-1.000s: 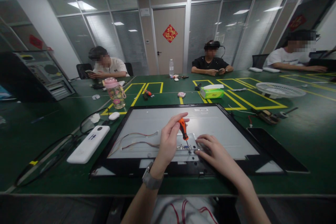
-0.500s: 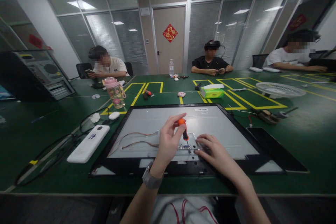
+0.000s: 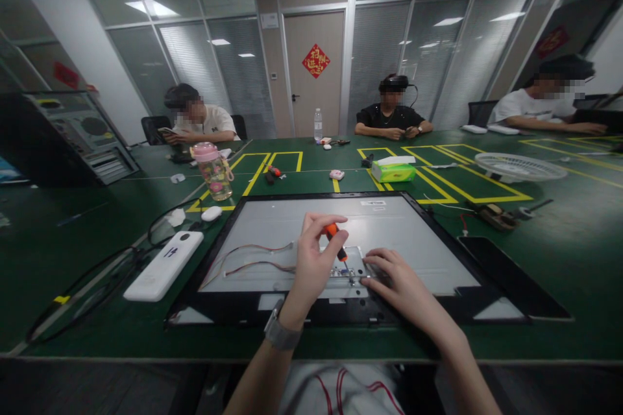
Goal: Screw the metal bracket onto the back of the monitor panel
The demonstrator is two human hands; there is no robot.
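Observation:
My left hand [image 3: 316,256], with a watch on its wrist, grips an orange-and-black screwdriver [image 3: 342,253]. The tool leans, its tip down at a small circuit board [image 3: 335,272] on a metal plate. That plate lies on the grey back of a flat display panel [image 3: 413,240] with a black frame. Fingers spread, my right hand [image 3: 399,279] rests on the panel at the right side of the plate. Thin multicoloured wires [image 3: 257,265] run over the panel to the left of my left hand.
Left of the panel lie a white power bank [image 3: 164,266] and a black cable [image 3: 82,285]; a pink-lidded bottle [image 3: 213,172] stands behind. A black phone-like slab [image 3: 511,275] lies to the right. Farther back are a green tissue pack [image 3: 393,172] and a white round grille [image 3: 518,166]. Several people sit across the table.
The screwdriver has tilted more, its handle moving left and slightly down within my left hand. My right hand stays in place.

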